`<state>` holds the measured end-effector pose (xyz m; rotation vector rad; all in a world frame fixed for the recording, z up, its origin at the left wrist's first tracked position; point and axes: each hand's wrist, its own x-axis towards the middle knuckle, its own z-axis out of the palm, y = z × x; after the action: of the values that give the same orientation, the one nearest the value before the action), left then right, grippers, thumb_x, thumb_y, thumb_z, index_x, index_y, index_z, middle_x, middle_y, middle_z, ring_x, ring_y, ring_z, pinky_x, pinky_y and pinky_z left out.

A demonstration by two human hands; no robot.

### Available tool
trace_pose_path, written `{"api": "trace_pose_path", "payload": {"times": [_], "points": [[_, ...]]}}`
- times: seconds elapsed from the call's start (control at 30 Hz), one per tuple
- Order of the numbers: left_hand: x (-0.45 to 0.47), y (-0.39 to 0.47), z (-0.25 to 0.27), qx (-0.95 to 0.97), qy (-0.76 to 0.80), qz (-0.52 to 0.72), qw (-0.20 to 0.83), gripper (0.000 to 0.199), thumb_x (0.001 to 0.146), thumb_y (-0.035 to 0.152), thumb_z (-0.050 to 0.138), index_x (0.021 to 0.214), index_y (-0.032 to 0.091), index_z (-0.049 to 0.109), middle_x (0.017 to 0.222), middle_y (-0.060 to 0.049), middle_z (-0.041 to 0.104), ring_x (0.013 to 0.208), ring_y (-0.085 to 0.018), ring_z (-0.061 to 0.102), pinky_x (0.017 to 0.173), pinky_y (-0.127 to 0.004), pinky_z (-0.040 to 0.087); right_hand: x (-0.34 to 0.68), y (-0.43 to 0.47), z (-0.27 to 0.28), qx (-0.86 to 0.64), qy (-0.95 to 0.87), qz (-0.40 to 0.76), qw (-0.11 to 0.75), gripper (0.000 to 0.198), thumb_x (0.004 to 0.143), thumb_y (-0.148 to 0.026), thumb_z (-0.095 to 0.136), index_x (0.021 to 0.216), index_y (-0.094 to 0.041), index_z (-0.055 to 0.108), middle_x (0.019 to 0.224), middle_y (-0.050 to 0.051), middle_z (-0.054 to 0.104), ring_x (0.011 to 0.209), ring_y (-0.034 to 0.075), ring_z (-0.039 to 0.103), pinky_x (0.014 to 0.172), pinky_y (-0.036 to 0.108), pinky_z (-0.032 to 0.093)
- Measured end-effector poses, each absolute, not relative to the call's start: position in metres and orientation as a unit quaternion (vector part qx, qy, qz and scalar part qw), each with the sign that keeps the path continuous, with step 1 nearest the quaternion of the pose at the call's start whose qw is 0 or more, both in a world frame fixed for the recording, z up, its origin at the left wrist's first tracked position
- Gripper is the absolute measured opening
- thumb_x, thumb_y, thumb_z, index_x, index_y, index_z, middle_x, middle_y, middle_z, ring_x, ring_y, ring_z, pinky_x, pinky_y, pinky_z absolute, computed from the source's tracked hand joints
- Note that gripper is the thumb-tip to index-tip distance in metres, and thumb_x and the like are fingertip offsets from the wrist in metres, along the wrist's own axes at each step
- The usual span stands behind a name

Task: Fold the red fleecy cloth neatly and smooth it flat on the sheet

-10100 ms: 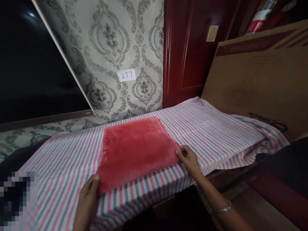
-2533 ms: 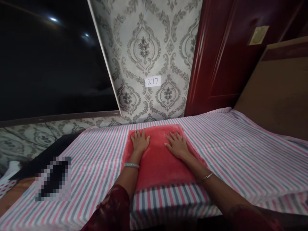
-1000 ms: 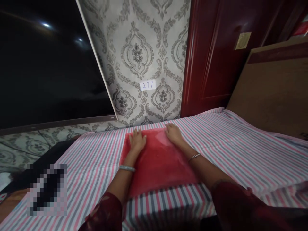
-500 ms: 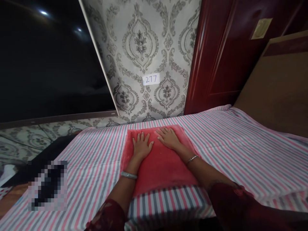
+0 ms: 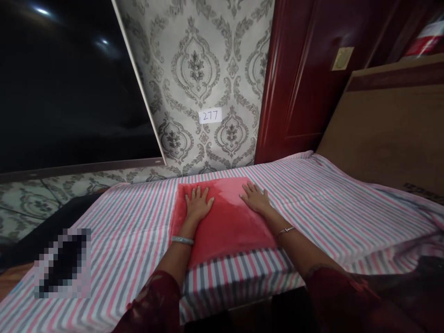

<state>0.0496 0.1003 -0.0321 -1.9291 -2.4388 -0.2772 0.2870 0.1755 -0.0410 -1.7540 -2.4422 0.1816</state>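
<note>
A red plush cloth (image 5: 229, 226), roughly rectangular, lies flat near the table's front edge. Its far right part shows a lighter pink patch, while the rest is deeper red. My left hand (image 5: 198, 203) rests palm down on the cloth's left part, fingers spread. On the right part, by the pale patch and the cloth's edge, my right hand (image 5: 255, 197) lies flat with its fingers apart. Neither hand grips anything. Beneath the cloth is a striped tablecloth (image 5: 138, 222) in pink, grey and white.
A large dark television screen (image 5: 69, 92) stands at the left. Patterned wallpaper behind carries a paper label (image 5: 210, 115) reading 277. To the right are a dark red wooden panel (image 5: 294, 83) with a switch (image 5: 342, 58) and a big cardboard box (image 5: 388, 125). A blurred-out patch (image 5: 62, 263) covers something at left.
My right hand has slid rightward across the cloth, and a lighter patch now shows where it passed. My left hand stays at about the same spot. The view has turned slightly right.
</note>
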Motion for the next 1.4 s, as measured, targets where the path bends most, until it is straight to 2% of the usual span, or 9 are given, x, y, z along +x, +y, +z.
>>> {"api": "trace_pose_path", "payload": {"times": [0.13,0.23,0.37,0.53,0.63,0.83,1.0,1.2,1.4], "points": [[0.053,0.104,-0.020,-0.607,-0.791,-0.076,-0.034,0.069,0.096,0.056,0.033,0.157,0.025,0.029,0.166,-0.009,0.019,0.153,-0.033,0.014,0.119,-0.061,0.012,0.293,0.161,-0.024,-0.590,-0.803,0.050,0.065,0.058,0.102,-0.045,0.029,0.155,-0.023,0.034,0.165,0.010,0.023,0.151,0.032,0.019,0.115,0.063,0.020],[0.069,0.105,-0.011,-0.637,-0.767,-0.082,-0.020,0.068,0.096,0.054,0.034,0.157,0.025,0.029,0.166,-0.010,0.021,0.153,-0.034,0.014,0.119,-0.062,0.012,0.277,0.144,-0.014,-0.558,-0.824,0.027,0.095,0.055,0.102,-0.038,0.029,0.152,-0.018,0.039,0.163,0.014,0.029,0.151,0.030,0.022,0.117,0.056,0.021],[0.087,0.104,-0.014,-0.733,-0.677,-0.057,-0.014,0.059,0.099,0.043,0.030,0.157,0.028,0.030,0.165,-0.004,0.024,0.153,-0.027,0.016,0.121,-0.058,0.007,0.252,0.119,-0.027,-0.515,-0.848,0.020,0.121,0.055,0.102,-0.038,0.032,0.153,-0.018,0.040,0.161,0.013,0.033,0.148,0.031,0.028,0.118,0.054,0.021],[0.067,0.110,-0.026,-0.768,-0.639,-0.028,-0.024,0.059,0.100,0.049,0.029,0.157,0.035,0.027,0.166,0.000,0.021,0.154,-0.023,0.013,0.122,-0.055,0.005,0.246,0.104,-0.054,-0.517,-0.844,0.008,0.145,0.056,0.101,-0.041,0.036,0.153,-0.022,0.039,0.163,0.011,0.030,0.151,0.033,0.022,0.118,0.059,0.015],[0.041,0.120,-0.024,-0.761,-0.649,-0.019,-0.017,0.058,0.100,0.048,0.031,0.156,0.033,0.030,0.166,-0.001,0.023,0.153,-0.023,0.015,0.122,-0.054,0.004,0.247,0.105,-0.058,-0.515,-0.843,0.012,0.157,0.055,0.101,-0.041,0.035,0.153,-0.021,0.040,0.162,0.010,0.030,0.151,0.032,0.021,0.119,0.058,0.014],[0.009,0.132,-0.023,-0.615,-0.786,-0.044,0.029,0.061,0.099,0.048,0.028,0.155,0.024,0.035,0.162,-0.010,0.033,0.150,-0.033,0.025,0.118,-0.060,0.018,0.247,0.107,-0.056,-0.515,-0.840,0.034,0.168,0.056,0.101,-0.042,0.034,0.153,-0.022,0.040,0.163,0.009,0.029,0.152,0.032,0.018,0.119,0.057,0.011],[0.010,0.131,-0.028,-0.609,-0.792,-0.042,0.025,0.064,0.099,0.049,0.026,0.156,0.021,0.032,0.163,-0.010,0.031,0.150,-0.033,0.023,0.119,-0.058,0.016,0.248,0.105,-0.056,-0.516,-0.839,0.036,0.170,0.056,0.102,-0.042,0.034,0.153,-0.022,0.039,0.164,0.009,0.028,0.152,0.031,0.018,0.119,0.056,0.011],[0.014,0.131,-0.018,-0.610,-0.792,-0.018,0.021,0.065,0.099,0.051,0.024,0.156,0.021,0.031,0.163,-0.012,0.030,0.150,-0.032,0.024,0.118,-0.055,0.020,0.248,0.105,-0.055,-0.514,-0.838,0.034,0.178,0.055,0.101,-0.041,0.035,0.153,-0.022,0.041,0.162,0.010,0.031,0.151,0.031,0.021,0.119,0.056,0.012],[0.034,0.123,0.005,-0.602,-0.798,-0.005,0.019,0.057,0.098,0.045,0.035,0.149,0.022,0.042,0.155,-0.016,0.043,0.142,-0.035,0.038,0.111,-0.057,0.032,0.253,0.106,-0.057,-0.517,-0.839,0.006,0.167,0.054,0.101,-0.041,0.034,0.152,-0.022,0.042,0.162,0.009,0.034,0.150,0.030,0.024,0.118,0.056,0.015]]}}
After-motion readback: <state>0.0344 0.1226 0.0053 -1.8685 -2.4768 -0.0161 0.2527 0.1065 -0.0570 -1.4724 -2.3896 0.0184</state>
